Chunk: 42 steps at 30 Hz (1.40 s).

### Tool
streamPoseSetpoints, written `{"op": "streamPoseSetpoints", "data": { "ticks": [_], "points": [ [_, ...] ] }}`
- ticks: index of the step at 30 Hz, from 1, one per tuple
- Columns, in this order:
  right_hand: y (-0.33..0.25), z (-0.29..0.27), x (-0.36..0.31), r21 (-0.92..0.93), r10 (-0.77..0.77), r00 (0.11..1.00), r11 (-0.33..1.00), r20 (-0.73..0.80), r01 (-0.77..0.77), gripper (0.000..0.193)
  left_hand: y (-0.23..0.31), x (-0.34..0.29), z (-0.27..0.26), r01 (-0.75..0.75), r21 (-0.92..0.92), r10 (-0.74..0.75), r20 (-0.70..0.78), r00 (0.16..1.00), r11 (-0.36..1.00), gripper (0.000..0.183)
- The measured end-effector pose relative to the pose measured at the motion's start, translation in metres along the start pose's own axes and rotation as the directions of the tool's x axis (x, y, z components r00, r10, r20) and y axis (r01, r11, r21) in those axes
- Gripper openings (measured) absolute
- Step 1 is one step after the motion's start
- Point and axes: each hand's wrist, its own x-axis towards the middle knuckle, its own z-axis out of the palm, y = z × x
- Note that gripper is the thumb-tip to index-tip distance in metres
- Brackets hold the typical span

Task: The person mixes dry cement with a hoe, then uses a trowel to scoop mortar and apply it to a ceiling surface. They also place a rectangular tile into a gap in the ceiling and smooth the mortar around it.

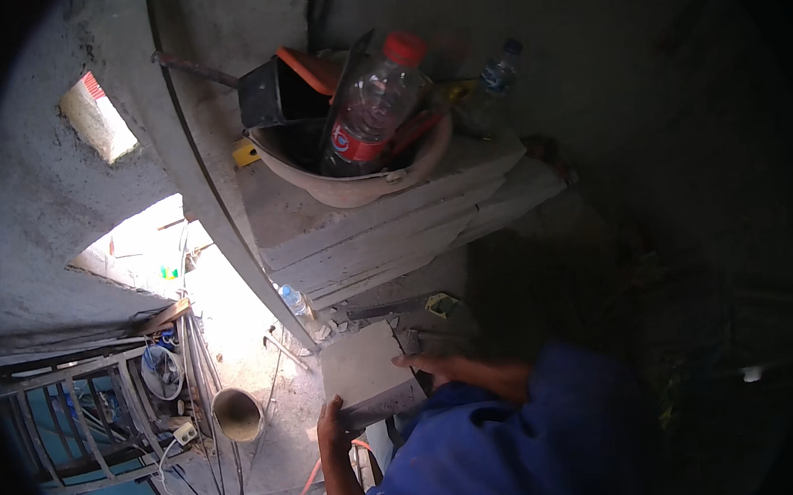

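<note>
A pale grey building block with a rough, broken-looking right edge is held in front of my body. My left hand grips its near left corner, thumb up along the side. On the right side, my right hand holds it, with the thumb over the top edge and the other fingers mostly hidden. Beyond the block stand several stacked slabs. A dusty, bowl-shaped container sits on them, holding a clear plastic bottle with a red cap, a black box-like piece and other items.
To the left, a bucket stands on the floor near long thin rods and a barred metal frame. A hammer-like tool and a small bottle lie near the slabs. An orange cable runs by my left arm.
</note>
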Motion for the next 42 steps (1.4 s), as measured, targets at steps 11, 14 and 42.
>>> {"op": "streamPoseSetpoints", "data": {
  "ticks": [11, 14, 42],
  "points": [
    [0.101, -0.037, -0.066, -0.047, -0.606, 0.734, 0.78, -0.306, 0.624, 0.079, 0.028, -0.017, 0.083, -0.092, 0.343, 0.0, 0.26, 0.966, 0.935, 0.071],
    [0.157, -0.11, -0.035, -0.742, -0.959, 0.277, 0.233, -0.066, 0.628, 0.085, 0.01, 0.008, 0.08, -0.099, 0.339, 0.034, 0.194, 0.98, 0.935, 0.071],
    [-0.269, -0.42, -0.106, 0.403, -0.575, 0.427, 0.178, -0.698, 0.898, 0.09, -0.219, -0.113, 0.077, 0.252, 0.437, -0.004, -0.493, 0.87, 0.863, 0.065]
  ]
}}
